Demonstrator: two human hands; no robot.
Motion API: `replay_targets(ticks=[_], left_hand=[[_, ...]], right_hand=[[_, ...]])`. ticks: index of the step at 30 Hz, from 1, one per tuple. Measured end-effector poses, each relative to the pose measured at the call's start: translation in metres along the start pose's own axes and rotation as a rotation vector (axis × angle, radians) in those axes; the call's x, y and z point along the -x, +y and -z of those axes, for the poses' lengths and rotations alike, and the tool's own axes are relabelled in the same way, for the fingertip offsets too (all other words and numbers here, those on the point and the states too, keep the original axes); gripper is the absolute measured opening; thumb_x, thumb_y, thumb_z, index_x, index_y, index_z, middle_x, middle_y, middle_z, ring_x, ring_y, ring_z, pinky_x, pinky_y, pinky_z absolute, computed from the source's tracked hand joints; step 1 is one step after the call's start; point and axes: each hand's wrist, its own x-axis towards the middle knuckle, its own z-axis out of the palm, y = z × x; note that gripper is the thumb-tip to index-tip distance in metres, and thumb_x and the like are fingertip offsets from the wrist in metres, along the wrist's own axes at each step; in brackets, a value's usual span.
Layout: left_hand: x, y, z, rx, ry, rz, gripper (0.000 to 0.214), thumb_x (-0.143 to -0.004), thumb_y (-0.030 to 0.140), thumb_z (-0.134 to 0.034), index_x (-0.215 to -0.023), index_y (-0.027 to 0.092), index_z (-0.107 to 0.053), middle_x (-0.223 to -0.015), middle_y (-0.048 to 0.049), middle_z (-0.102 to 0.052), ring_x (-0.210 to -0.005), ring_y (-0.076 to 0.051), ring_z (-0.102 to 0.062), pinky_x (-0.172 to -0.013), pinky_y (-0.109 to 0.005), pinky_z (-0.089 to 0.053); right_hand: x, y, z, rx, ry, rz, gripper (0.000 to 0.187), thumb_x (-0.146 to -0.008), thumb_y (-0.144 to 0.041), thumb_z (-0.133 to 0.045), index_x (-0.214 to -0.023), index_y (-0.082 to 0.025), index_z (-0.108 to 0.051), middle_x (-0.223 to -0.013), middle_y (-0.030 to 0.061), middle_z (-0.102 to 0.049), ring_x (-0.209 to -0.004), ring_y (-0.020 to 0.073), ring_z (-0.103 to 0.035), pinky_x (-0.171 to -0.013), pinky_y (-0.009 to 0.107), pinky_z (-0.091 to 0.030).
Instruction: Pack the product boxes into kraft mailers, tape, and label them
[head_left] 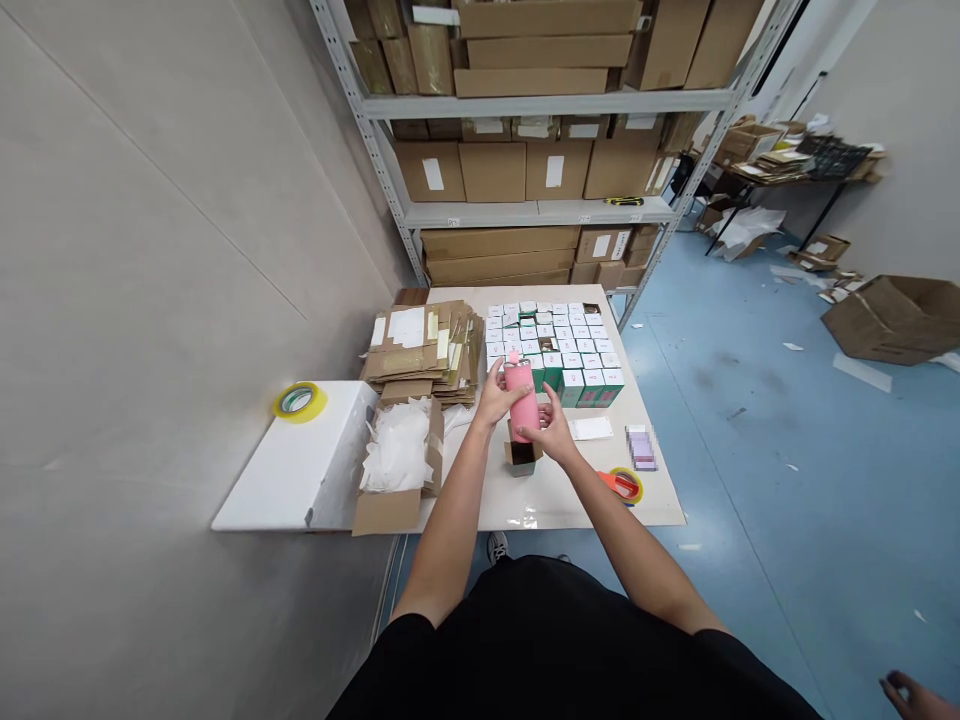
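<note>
A pink tumbler with a pink piece at its top is held between both my hands, tilted a little. My left hand wraps its upper left side, the thumb across the front. My right hand grips the lower right side near the base. Just below the tumbler stands a small open box with its flaps up and a dark inside. Beyond my hands are many small white-topped, green-sided boxes packed in rows, a few of them with open tops.
Flattened cardboard is stacked at the left, behind an open carton of white packing paper. Yellow tape lies on a white block. A tape dispenser and a white slip are at the right. Shelving rises behind. Another person's hand shows lower right.
</note>
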Motion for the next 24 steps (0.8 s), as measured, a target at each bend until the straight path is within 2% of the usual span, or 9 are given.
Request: replay_targets(ticks=[2, 7, 11, 14, 19, 24], left_hand=[[-0.0008, -0.0008, -0.0005, -0.014, 0.014, -0.005, 0.119, -0.064, 0.034, -0.097, -0.163, 0.025, -0.032, -0.118, -0.0101, -0.070, -0.104, -0.023, -0.069, -0.095, -0.040, -0.057], [-0.0027, -0.0016, 0.0011, 0.101, -0.064, 0.020, 0.117, -0.067, 0.036, -0.095, -0.164, 0.023, -0.031, -0.106, -0.0077, -0.074, -0.096, -0.022, -0.070, -0.093, -0.040, -0.058], [-0.0042, -0.0030, -0.0008, 0.112, -0.022, 0.007, 0.119, -0.065, 0.035, -0.096, -0.164, 0.027, -0.030, -0.122, -0.0107, -0.071, -0.105, -0.022, -0.070, -0.097, -0.040, -0.057], [-0.0051, -0.0037, 0.0001, 0.082, 0.035, 0.016, 0.123, -0.062, 0.032, -0.098, -0.164, 0.026, -0.029, -0.115, -0.0093, -0.072, -0.101, -0.022, -0.071, -0.095, -0.041, -0.057], [-0.0046, -0.0054, 0.0027, 0.119, -0.041, 0.042, 0.118, -0.066, 0.034, -0.095, -0.163, 0.024, -0.028, -0.102, -0.0056, -0.074, -0.098, -0.022, -0.072, -0.097, -0.043, -0.056], [-0.0067, -0.0054, -0.0023, 0.046, -0.042, 0.031, 0.111, -0.066, 0.038, -0.096, -0.159, 0.023, -0.036, -0.113, -0.0094, -0.071, -0.104, -0.023, -0.070, -0.099, -0.042, -0.055]], right_hand=[[0.0001, 0.0010, -0.0004, 0.019, 0.009, 0.009, 0.125, -0.063, -0.039, -0.092, -0.165, -0.033, -0.021, -0.119, 0.0072, -0.065, -0.107, 0.0273, -0.067, -0.099, 0.049, -0.056], [-0.0013, 0.0035, 0.0014, -0.104, -0.114, -0.031, 0.122, -0.070, -0.039, -0.086, -0.166, -0.036, -0.013, -0.119, 0.0059, -0.066, -0.107, 0.0272, -0.070, -0.098, 0.050, -0.057], [-0.0009, 0.0032, 0.0006, 0.003, -0.010, -0.019, 0.126, -0.064, -0.039, -0.091, -0.166, -0.035, -0.018, -0.115, 0.0050, -0.064, -0.102, 0.0263, -0.068, -0.097, 0.049, -0.057], [-0.0002, 0.0049, 0.0000, 0.074, 0.039, 0.003, 0.125, -0.062, -0.040, -0.093, -0.165, -0.035, -0.023, -0.119, 0.0065, -0.064, -0.104, 0.0260, -0.065, -0.100, 0.050, -0.055], [-0.0019, 0.0083, 0.0016, -0.043, -0.044, -0.027, 0.116, -0.070, -0.038, -0.084, -0.165, -0.037, -0.019, -0.117, 0.0047, -0.066, -0.099, 0.0231, -0.067, -0.094, 0.045, -0.058], [-0.0016, 0.0070, 0.0048, 0.032, 0.047, -0.040, 0.119, -0.065, -0.038, -0.088, -0.164, -0.034, -0.023, -0.115, 0.0053, -0.066, -0.094, 0.0234, -0.067, -0.093, 0.047, -0.059]])
